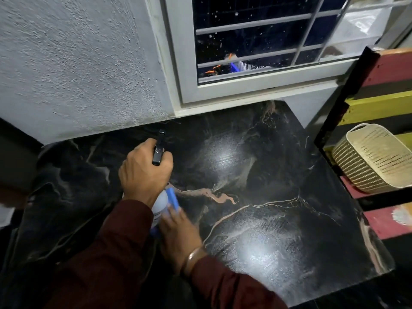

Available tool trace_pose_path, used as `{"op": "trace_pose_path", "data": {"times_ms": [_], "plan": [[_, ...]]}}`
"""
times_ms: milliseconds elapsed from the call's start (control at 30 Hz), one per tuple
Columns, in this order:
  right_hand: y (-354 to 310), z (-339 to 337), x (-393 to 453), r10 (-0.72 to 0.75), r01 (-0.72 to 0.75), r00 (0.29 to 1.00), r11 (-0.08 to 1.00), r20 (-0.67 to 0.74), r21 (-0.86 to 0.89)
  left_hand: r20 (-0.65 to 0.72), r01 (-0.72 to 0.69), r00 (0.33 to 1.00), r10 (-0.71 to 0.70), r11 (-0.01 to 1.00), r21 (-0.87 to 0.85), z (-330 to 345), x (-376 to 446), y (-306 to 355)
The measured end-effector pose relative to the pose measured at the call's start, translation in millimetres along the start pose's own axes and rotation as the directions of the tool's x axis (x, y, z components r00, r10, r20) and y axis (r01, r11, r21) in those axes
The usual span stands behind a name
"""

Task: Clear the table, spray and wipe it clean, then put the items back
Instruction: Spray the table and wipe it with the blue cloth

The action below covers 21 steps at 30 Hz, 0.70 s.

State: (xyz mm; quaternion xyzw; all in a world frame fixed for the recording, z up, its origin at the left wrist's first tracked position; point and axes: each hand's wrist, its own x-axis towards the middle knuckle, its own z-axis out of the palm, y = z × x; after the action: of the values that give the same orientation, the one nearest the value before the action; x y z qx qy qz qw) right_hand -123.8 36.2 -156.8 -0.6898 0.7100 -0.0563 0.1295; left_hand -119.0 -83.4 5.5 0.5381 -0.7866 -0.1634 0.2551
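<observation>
Black marble-patterned tabletop (pixel 256 197) with pale pink veins fills the corner beneath a white-framed barred window (pixel 263 52), shining with wet patches, and a cream perforated plastic basket (pixel 374 157) sits on the striped shelf to its right. Above the table's left half, the left hand (pixel 145 172) grips the black trigger head (pixel 159 150) of a white spray bottle (pixel 159 206), whose body hangs below the wrist. The right hand (pixel 178 230), just beside the bottle, pinches a blue cloth (pixel 173 198) against its side.

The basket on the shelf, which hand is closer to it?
Right. The right hand, holding a blue cloth, is lower and nearer the basket. The left hand grips the spray bottle farther left.
</observation>
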Motion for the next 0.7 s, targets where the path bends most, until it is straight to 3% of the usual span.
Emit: {"op": "trace_pose_path", "data": {"times_ms": [67,133,200,267,333,433,533,633,700], "plan": [[0.4,4.4,-27.9,-0.174,0.175,0.982,0.984,0.068,-0.011,0.004,-0.008,1.000,0.008,1.000,0.007,-2.0,-1.7,4.2],[45.7,-3.1,-42.2,-0.157,0.158,0.987,0.984,0.025,-0.080,0.010,-0.007,1.000,0.007,1.000,0.010,-2.5,-4.9,10.5],[109.6,-21.8,-43.4,0.030,-0.035,0.998,0.993,-0.049,-0.109,0.024,0.000,1.000,0.000,1.000,0.004,-0.2,-10.4,16.9],[181.0,-45.0,-50.2,0.289,-0.295,0.951,0.955,-0.109,-0.044,0.031,-0.017,0.999,0.018,1.000,-0.019,3.7,-18.1,23.5],[248.6,-64.0,-73.8,0.518,-0.523,0.845,0.853,-0.131,0.001,0.033,-0.037,0.999,0.039,0.999,-0.038,7.5,-27.2,30.3],[313.8,-74.7,-130.4,0.762,-0.767,0.617,0.638,-0.196,0.070,0.051,-0.062,0.997,0.066,0.996,-0.068,11.8,-42.9,38.2],[309.7,-73.2,-162.5,0.864,-0.859,0.464,0.493,-0.198,0.139,0.065,-0.073,0.995,0.079,0.994,-0.083,12.9,-54.7,38.7],[264.4,-63.2,-162.8,0.873,-0.864,0.447,0.478,-0.195,0.158,0.088,-0.082,0.992,0.090,0.992,-0.094,10.3,-63.7,31.5],[227.2,-53.8,-148.3,0.855,-0.848,0.483,0.510,-0.188,0.141,0.101,-0.086,0.990,0.096,0.991,-0.102,4.4,-68.8,21.5]]}}
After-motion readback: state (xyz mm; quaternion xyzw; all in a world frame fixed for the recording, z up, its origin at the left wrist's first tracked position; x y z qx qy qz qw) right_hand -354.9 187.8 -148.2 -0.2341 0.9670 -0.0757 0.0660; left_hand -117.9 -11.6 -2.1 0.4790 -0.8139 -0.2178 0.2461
